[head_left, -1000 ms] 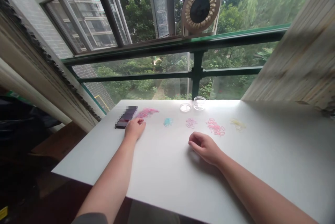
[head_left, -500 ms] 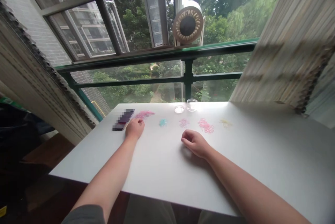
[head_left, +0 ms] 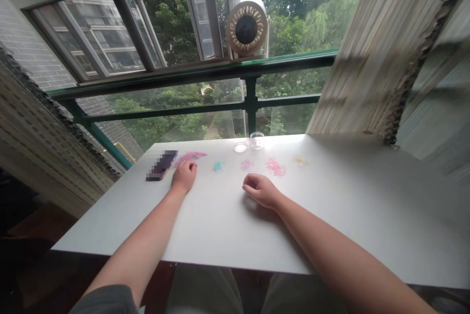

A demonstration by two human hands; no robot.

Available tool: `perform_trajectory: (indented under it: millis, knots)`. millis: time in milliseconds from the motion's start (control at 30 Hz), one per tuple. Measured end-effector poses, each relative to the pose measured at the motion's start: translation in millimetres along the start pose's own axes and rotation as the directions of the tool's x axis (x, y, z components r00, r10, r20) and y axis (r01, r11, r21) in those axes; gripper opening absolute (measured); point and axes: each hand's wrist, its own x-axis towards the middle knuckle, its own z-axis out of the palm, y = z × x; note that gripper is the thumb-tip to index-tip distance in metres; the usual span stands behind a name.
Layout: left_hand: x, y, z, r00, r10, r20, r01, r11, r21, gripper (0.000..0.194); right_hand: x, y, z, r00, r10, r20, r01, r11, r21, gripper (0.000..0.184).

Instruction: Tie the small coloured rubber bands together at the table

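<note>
My left hand [head_left: 184, 175] rests on the white table [head_left: 330, 206], fingers curled loosely under, between a dark phone [head_left: 162, 165] and a magenta pile of small rubber bands [head_left: 190, 156]. My right hand [head_left: 258, 190] lies mid-table in a loose fist with nothing visible in it. Beyond it sit small piles of bands: teal [head_left: 218, 166], lilac-pink [head_left: 246, 164], bright pink [head_left: 275, 167] and pale yellow [head_left: 300, 159]. A small clear jar [head_left: 257, 140] and its lid [head_left: 240, 147] stand at the far edge.
A round white fan [head_left: 246, 29] sits on the green window rail [head_left: 205, 70] behind the table. Striped curtains hang at left [head_left: 44, 142] and right [head_left: 370, 54]. The table's near edge runs just above my lap.
The view has swung up and to the right, so everything sits lower-left in frame. Both hands stay in the same places on the table.
</note>
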Motion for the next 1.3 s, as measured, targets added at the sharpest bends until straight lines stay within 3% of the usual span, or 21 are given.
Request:
perform_trajectory:
  millis: [133,233,300,367,500,700,1067,1300]
  knots:
    - [-17.9,53.8,12.8,0.979,0.176,0.107,-0.156,0.972,-0.177,0.026,0.9,1.5,-1.7,1.000,-0.020,-0.014,0.020,1.000,-0.003,0.005]
    - [-30.1,99.0,25.5,0.908,0.390,0.152,-0.259,0.807,-0.531,0.023,2.1,5.3,-4.9,0.997,0.013,-0.074,-0.014,1.000,-0.004,0.005]
    - [-35.2,119.5,32.8,0.888,0.433,0.154,-0.234,0.713,-0.661,0.021,2.7,7.8,-6.8,0.992,0.047,-0.120,-0.046,0.999,0.015,0.007]
    - [-38.1,128.4,38.2,0.907,0.401,0.128,-0.172,0.630,-0.757,0.021,3.2,9.7,-7.8,0.986,0.084,-0.147,-0.075,0.995,0.061,0.010]
    - [-39.9,120.5,41.1,0.942,0.309,0.130,-0.049,0.509,-0.860,0.022,4.3,12.7,-7.3,0.980,0.162,-0.113,-0.138,0.970,0.200,0.012]
    - [-43.7,109.2,33.8,0.920,0.337,0.199,0.031,0.445,-0.895,0.022,2.3,13.5,-9.6,0.978,0.190,-0.091,-0.146,0.921,0.362,0.016]
    - [-46.3,110.5,29.1,0.907,0.390,0.155,-0.080,0.524,-0.848,0.019,-1.1,2.0,-11.0,0.982,0.177,-0.061,-0.116,0.833,0.541,0.022]
    - [-47.0,109.5,27.4,0.894,0.425,0.140,-0.136,0.556,-0.820,0.019,-0.5,-0.5,-8.9,0.980,0.174,-0.102,-0.099,0.855,0.508,0.023]
